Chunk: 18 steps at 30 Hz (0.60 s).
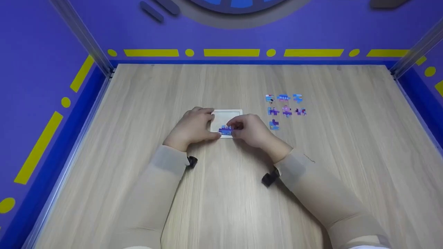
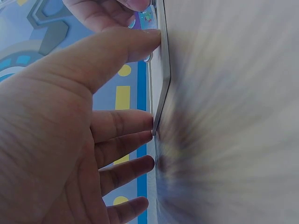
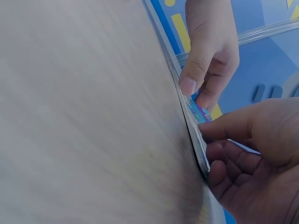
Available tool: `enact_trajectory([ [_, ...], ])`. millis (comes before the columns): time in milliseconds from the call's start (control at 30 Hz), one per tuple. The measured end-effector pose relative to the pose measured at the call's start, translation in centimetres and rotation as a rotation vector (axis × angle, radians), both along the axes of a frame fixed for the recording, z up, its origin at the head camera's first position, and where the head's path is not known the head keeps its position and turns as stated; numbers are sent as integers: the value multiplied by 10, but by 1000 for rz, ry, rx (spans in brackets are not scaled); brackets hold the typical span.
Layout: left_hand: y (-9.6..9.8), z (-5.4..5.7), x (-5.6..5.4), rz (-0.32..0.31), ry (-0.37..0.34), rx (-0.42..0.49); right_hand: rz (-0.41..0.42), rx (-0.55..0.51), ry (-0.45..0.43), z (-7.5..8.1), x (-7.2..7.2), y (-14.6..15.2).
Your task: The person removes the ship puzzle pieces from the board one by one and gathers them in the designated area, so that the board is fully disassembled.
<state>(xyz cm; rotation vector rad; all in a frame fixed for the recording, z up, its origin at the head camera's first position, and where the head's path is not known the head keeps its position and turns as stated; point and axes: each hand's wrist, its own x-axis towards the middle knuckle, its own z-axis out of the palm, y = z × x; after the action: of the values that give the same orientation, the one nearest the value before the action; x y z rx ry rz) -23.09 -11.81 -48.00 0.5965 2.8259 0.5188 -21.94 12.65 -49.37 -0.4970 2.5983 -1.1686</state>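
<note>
A small white puzzle tray [image 1: 224,117] lies on the table, with joined blue and purple jigsaw pieces [image 1: 225,131] along its near side. My left hand [image 1: 193,126] spans the tray's left side. In the left wrist view its thumb [image 2: 142,43] touches the tray edge [image 2: 166,65], and the fairly straight index finger reaches the corner. With curled fingers, my right hand [image 1: 254,130] pinches a jigsaw piece [image 1: 236,130] at the tray's near right, beside the joined ones. Those fingers hide most of that piece. The right wrist view shows the right hand [image 3: 257,158] low against the tray's edge.
Several loose jigsaw pieces [image 1: 286,110] lie in rows on the wooden table [image 1: 214,193], right of the tray. Blue-purple panels [image 1: 228,38] with yellow marks stand behind the table and at both sides.
</note>
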Motion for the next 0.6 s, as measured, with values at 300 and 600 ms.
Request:
enact_trajectory([
  [300,0,1,0,4,-20,5,-70,-95,-111,8,-3,6],
  [600,2,0,-2,1,-11,-18,-110,-255,-253,14,-8,19],
])
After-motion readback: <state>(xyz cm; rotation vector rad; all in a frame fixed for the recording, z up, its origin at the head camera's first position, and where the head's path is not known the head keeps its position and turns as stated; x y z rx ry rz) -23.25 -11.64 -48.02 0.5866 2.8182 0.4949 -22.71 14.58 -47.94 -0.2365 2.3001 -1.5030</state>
